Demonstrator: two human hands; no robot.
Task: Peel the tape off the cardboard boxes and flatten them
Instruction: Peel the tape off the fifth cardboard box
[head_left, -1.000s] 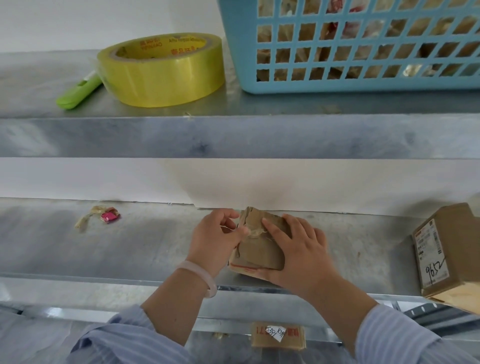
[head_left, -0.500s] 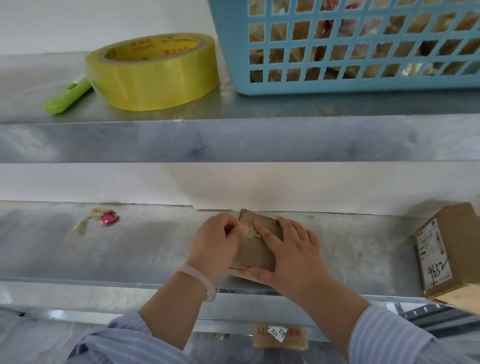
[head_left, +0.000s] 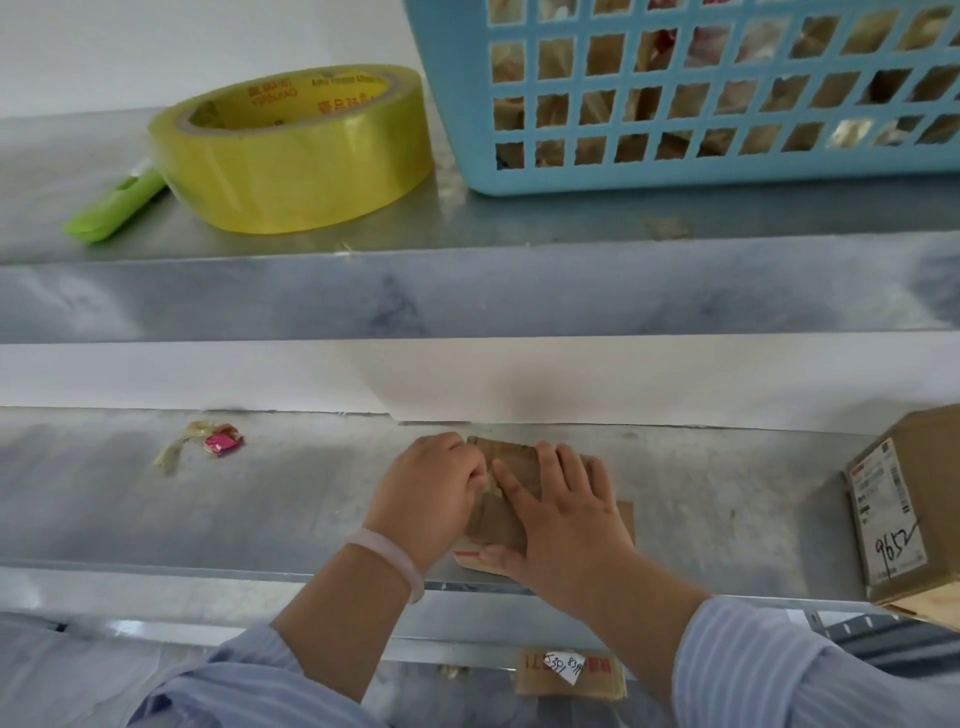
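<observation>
Head view: right hand (head_left: 566, 530) flat on box (head_left: 493, 519)

The small cardboard box (head_left: 493, 522) is brown, creased and partly collapsed. It lies nearly flat under the spread fingers of the right hand (head_left: 566, 525), with a red-printed edge beside the thumb. A crinkled, clear tape strip (head_left: 488, 486) runs along its seam and is pinched by the curled fingers of the left hand (head_left: 428, 493). A second, intact box (head_left: 904, 509) stands tilted well right of the right hand, its white label marked "9652". A flattened box (head_left: 569, 675) bearing a white sticker lies below the right forearm.
</observation>
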